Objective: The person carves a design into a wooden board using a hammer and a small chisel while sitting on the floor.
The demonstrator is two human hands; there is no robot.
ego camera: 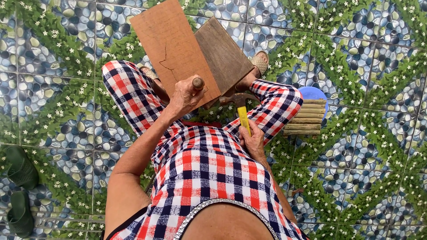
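A: Head view, left to right: green sandals (20, 191) on tiled floor (364, 66); left hand (186, 98) fisted round a wooden handle (198, 83) against cracked board (173, 44).

B: Right hand (253, 141) grips yellow-handled hammer (242, 113). Board on knees: stiff, looks brittle; hold away from the crack.

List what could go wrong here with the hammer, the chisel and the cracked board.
1. The board already shows a crack near the chisel; a blow could split it further.
2. The left hand grips the chisel just below its top, so a missed hammer swing from the right hand may hit the fingers.
3. The board rests only on the legs and may slip.
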